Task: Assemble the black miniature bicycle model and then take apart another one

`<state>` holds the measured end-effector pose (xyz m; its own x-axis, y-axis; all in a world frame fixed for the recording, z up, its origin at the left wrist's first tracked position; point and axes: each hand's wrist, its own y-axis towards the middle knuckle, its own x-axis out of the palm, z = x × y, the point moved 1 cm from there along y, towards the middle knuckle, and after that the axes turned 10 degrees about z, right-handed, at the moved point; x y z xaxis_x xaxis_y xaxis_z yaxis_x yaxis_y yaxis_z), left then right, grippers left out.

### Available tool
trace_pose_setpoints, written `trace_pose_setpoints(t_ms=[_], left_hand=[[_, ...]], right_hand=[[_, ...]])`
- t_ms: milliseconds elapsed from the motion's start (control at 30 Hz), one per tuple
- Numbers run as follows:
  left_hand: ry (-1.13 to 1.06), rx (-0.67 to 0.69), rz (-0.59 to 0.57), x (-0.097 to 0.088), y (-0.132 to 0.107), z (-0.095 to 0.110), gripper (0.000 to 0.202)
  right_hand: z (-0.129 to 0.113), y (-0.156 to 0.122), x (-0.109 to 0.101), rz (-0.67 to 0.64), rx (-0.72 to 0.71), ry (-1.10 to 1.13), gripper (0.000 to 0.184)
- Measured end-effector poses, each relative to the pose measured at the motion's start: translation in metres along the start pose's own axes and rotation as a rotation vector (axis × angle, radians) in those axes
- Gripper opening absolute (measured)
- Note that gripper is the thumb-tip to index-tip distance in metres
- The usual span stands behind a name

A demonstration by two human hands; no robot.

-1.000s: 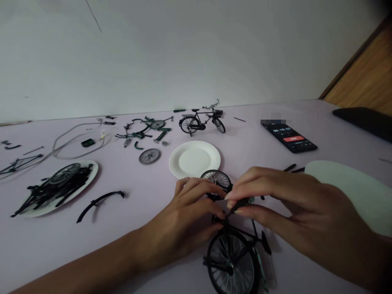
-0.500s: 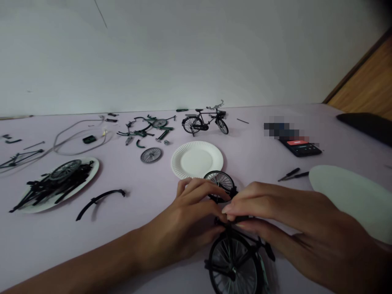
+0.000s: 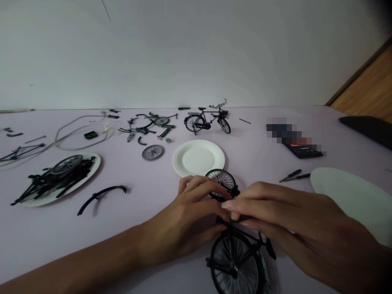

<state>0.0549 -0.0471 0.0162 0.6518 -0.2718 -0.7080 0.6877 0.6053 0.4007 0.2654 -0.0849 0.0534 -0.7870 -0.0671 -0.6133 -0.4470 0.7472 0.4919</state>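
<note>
Head view: hands (image 3: 180, 224) (image 3: 294, 216) apparently gripping a model bicycle (image 3: 235, 261).

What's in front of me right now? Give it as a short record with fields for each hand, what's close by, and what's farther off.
left hand: holds a black model bicycle just below its upper wheel
right hand: pinches a dark part at the middle of the same bicycle
close by: white paper plate, two small screwdrivers
farther off: second model bicycle, phone, loose spoked wheel, black curved mudguard, plate of black parts
</note>
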Motion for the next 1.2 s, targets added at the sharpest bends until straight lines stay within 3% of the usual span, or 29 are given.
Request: trace_pose_setpoints(t_ms=[533, 933, 1200], left_hand=[[-0.014, -0.005, -0.001, -0.0012, -0.0003, -0.0006, 0.01], [0.007, 0.007, 0.017, 0.0, 0.0009, -0.0015, 0.017], [-0.001, -0.007, -0.001, -0.0004, 0.0004, 0.0012, 0.006]], right_hand=[[0.0013, -0.0012, 0.003, 0.069, -0.032, -0.071, 0.03], [0.0005, -0.0057, -0.0017, -0.043, -0.031, -0.056, 0.039], [-0.0006, -0.0044, 0.0027, -0.056, -0.013, -0.016, 0.037]])
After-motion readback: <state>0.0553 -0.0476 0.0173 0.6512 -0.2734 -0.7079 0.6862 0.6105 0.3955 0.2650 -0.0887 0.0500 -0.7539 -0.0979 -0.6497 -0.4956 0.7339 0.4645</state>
